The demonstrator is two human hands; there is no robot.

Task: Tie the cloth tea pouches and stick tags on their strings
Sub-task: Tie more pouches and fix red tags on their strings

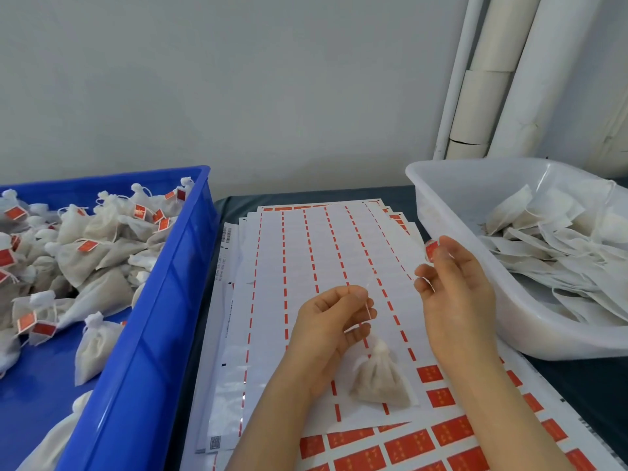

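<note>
The left hand [326, 331] has its grip pinching the string [368, 309]; the tied tea pouch [380, 382] sits just below that grip. The right hand [455, 294] has its grip pinching a red tag [431, 249], apart to the side. This looks like the tagging step: next, the tag must meet the string.

Two hands are being shown: the left hand [334, 326] and the right hand [455, 294]. One pouch [380, 379] is being held by the left hand, and one loose tag [431, 249] is being pinched by the right. Tagged pouches, too many to be counted, are being held in one blue crate [163, 300]. Another uncountable heap of flat ones is being held in one white tub [452, 205]. Several sheets [306, 253] are being kept stacked, their exact number being unclear.
</note>
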